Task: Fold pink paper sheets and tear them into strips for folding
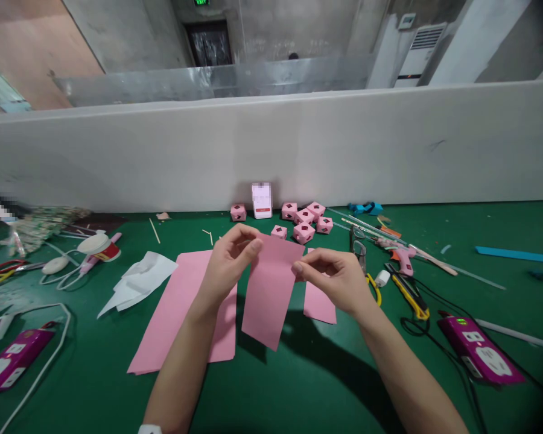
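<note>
A pink sheet of paper point(271, 295) hangs tilted above the table between my two hands. My left hand point(235, 256) pinches its upper left corner, and my right hand point(328, 274) pinches its right edge a little below the top. Under my left forearm lies a stack of larger pink paper point(181, 301), partly covered by the arm. Another small pink piece of paper point(320, 305) rests on the table, partly hidden by my right hand. Beyond my hands stand several small pink paper cubes point(304, 232) with dark diamond-shaped marks.
A phone point(261, 201) leans on the white partition point(163, 157). Left are a crumpled tissue point(142, 277), a paper cup point(99, 246) and scissors point(9, 269). Right are a pink glue gun point(402, 259), a utility knife point(411, 295), glasses point(358, 244) and a purple power strip point(479, 349) with cables.
</note>
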Tool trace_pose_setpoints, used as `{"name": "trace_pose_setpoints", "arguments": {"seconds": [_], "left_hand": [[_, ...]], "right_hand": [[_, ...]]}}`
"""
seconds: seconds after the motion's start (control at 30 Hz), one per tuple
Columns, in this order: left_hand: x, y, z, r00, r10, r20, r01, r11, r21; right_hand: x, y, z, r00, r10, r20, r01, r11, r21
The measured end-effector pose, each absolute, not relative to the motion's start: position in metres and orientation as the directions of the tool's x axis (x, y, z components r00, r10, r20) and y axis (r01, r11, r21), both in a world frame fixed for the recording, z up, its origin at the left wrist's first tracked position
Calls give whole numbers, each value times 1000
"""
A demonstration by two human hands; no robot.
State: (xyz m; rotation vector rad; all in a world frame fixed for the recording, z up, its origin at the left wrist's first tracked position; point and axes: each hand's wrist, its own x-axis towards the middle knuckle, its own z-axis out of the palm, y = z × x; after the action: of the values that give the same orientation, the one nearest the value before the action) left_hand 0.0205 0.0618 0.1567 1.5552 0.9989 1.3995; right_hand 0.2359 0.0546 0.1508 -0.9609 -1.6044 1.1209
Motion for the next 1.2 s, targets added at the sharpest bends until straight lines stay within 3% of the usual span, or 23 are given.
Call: {"name": "trace_pose_setpoints", "arguments": {"seconds": [0.1,0.17,0.43,0.57,1.2], "left_hand": [[21,62,155,338,924,182,12,-197,980],[23,61,154,397,913,96,14,-111,994],[33,57,152,260,960,107,-12,-108,994],[31,56,152,230,966,115,-81,-99,992],[28,57,153,229,971,74,-99,-52,994]], "right_hand": [[240,56,153,-205,943,262,70,281,-957],[242,55,154,-175,946,272,70,287,-955],[239,56,154,-153,953,263,-2,266,-964],[238,57,151,-284,933,223,-84,207,-975],[238,58,143,-420,896,141,-201,60,-978]]}}
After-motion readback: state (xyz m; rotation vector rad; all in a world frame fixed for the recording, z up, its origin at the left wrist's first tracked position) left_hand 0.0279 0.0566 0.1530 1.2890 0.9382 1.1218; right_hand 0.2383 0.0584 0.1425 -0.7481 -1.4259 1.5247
